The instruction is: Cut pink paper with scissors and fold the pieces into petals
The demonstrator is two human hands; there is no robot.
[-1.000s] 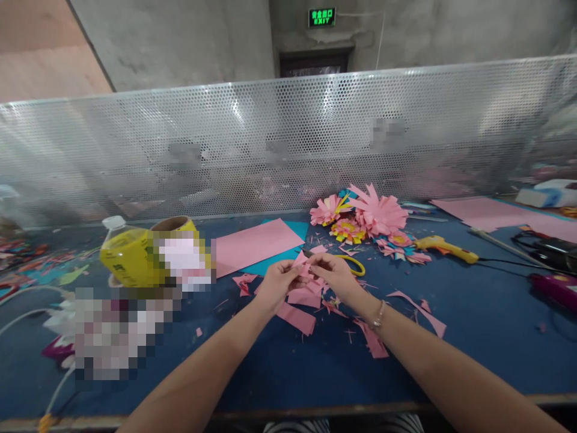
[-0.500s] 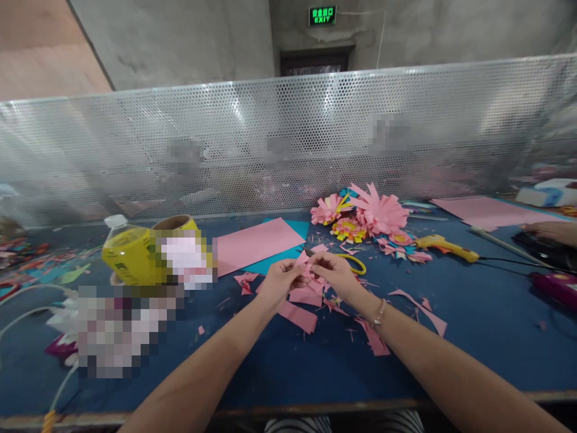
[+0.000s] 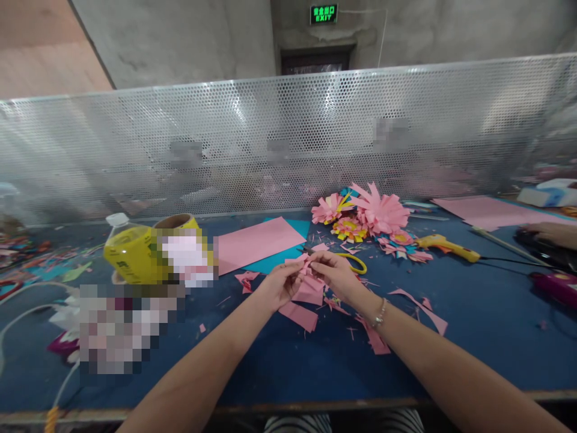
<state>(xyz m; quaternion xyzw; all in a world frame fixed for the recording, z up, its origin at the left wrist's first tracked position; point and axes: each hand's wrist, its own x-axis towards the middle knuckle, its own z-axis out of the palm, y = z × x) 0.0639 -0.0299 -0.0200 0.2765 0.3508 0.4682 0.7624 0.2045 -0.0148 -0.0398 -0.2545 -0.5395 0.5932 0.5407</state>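
Between my two hands is a small piece of pink paper (image 3: 305, 262), partly hidden by the fingers. My left hand (image 3: 282, 282) is closed on its left side, and my right hand (image 3: 332, 272) pinches it from the right. Pink paper strips (image 3: 298, 316) and small scraps lie on the blue table (image 3: 270, 373) under and around the hands. Just behind my right hand, scissors with a yellow handle (image 3: 358, 263) lie partly covered. Further back stand several paper flowers (image 3: 378, 209) in pink, yellow and blue.
Pink paper sheets (image 3: 256, 243) lie over blue ones behind my left hand. A yellow glue gun (image 3: 446, 246) rests at the right, its cord running toward another person's hand (image 3: 552, 233). A yellow-labelled bottle (image 3: 130, 252) stands left. A perforated metal screen (image 3: 288, 144) closes the back.
My left hand has turned and lowered slightly, and the pink paper's upright tip now lies lower, folded between the fingers. My right hand keeps its pinch.
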